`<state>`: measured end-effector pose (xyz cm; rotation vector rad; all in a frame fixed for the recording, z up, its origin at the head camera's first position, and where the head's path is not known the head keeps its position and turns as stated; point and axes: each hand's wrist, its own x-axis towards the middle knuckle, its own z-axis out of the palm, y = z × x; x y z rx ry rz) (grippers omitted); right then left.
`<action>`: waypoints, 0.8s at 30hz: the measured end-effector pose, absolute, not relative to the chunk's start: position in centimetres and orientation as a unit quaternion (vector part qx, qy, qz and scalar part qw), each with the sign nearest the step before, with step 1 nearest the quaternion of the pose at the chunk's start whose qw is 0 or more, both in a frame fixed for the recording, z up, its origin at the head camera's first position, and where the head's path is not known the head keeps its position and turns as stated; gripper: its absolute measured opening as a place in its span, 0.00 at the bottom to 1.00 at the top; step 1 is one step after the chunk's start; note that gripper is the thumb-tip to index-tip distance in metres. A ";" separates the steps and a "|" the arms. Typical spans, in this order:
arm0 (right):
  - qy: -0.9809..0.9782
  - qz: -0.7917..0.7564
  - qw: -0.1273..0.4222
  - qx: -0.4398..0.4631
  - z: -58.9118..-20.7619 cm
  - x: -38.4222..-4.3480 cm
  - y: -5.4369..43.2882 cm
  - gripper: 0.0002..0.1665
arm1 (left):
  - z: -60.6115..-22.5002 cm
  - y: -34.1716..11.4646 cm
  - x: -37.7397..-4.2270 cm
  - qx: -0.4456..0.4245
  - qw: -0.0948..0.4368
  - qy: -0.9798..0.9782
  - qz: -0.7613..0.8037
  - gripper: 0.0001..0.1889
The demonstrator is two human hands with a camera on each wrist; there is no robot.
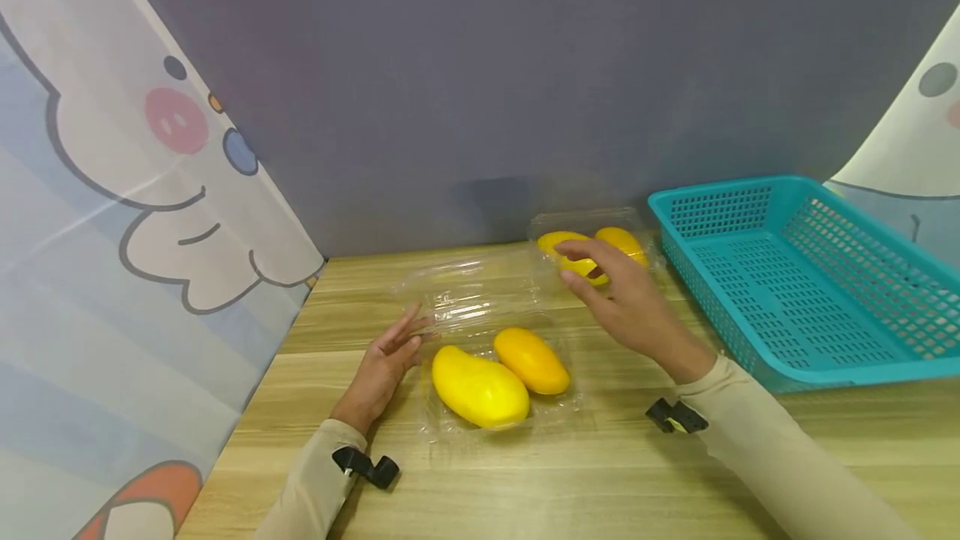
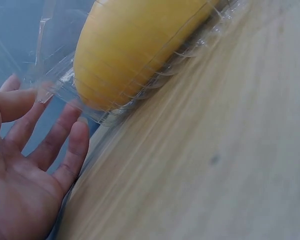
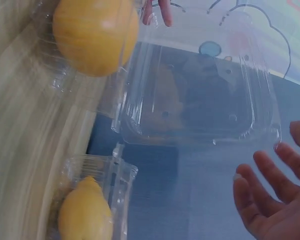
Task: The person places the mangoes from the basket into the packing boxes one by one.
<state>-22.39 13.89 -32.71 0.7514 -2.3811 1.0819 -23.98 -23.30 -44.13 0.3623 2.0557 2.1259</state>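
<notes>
In the head view, a clear plastic clamshell box point(image 1: 450, 436) lies on the table with its lid point(image 1: 480, 290) raised at the back. Two yellow mangoes sit in it, a larger mango point(image 1: 480, 390) and a smaller mango point(image 1: 531, 361). My left hand point(image 1: 386, 369) is at the box's left side, fingers spread and loosely bent; in the left wrist view, the thumb and fingertips are right at the plastic edge point(image 2: 65, 75). My right hand point(image 1: 626, 298) is held at the lid's right, fingers apart and loosely bent; in the right wrist view, a fingertip reaches the lid's corner.
Behind my right hand stands a second clear box point(image 1: 585, 219) with two mangoes point(image 1: 621, 242). A turquoise plastic basket point(image 1: 757, 365) is on the right. A grey panel point(image 1: 480, 90) rises at the table's back, and a cartoon-printed sheet point(image 1: 112, 215) hangs on the left.
</notes>
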 end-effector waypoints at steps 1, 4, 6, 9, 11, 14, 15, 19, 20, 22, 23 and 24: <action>-0.853 0.384 0.221 0.274 -32.6 -22.3 13.9 0.18 | -44.1 -23.3 -24.0 0.121 0.083 0.685 0.713 0.31; -0.849 0.372 0.238 0.290 -32.3 -22.2 14.3 0.08 | -44.0 -23.3 -23.9 0.129 0.087 0.665 0.730 0.27; -0.853 0.361 0.230 0.299 -32.0 -22.1 14.6 0.04 | -43.8 -23.3 -23.8 0.139 0.093 0.645 0.746 0.22; -0.867 0.347 0.187 0.304 -31.7 -21.9 15.0 0.02 | -43.7 -23.3 -23.6 0.159 0.106 0.615 0.765 0.17; -0.880 0.336 0.154 0.299 -31.6 -21.8 15.4 0.04 | -43.6 -23.3 -23.5 0.170 0.113 0.604 0.771 0.17; -0.894 0.330 0.103 0.286 -31.5 -21.8 15.7 0.11 | -43.6 -23.5 -23.5 0.189 0.122 0.590 0.776 0.18; -0.899 0.325 0.090 0.281 -31.5 -21.8 15.8 0.14 | -43.7 -23.5 -23.5 0.190 0.125 0.592 0.773 0.19; -0.914 0.296 0.048 0.274 -31.6 -21.8 16.0 0.24 | -43.6 -23.5 -23.6 0.182 0.145 0.621 0.748 0.25; -0.917 0.287 0.041 0.274 -31.6 -21.8 16.1 0.26 | -43.5 -23.5 -23.6 0.179 0.152 0.629 0.741 0.27; -0.920 0.276 0.029 0.276 -31.9 -21.8 16.2 0.28 | -43.4 -23.4 -23.6 0.176 0.164 0.638 0.732 0.29; -0.921 0.274 0.023 0.276 -32.0 -21.8 16.3 0.28 | -43.4 -23.4 -23.6 0.178 0.166 0.639 0.729 0.30; -0.921 0.273 0.017 0.276 -32.1 -21.8 16.3 0.28 | -43.4 -23.3 -23.6 0.181 0.166 0.639 0.729 0.30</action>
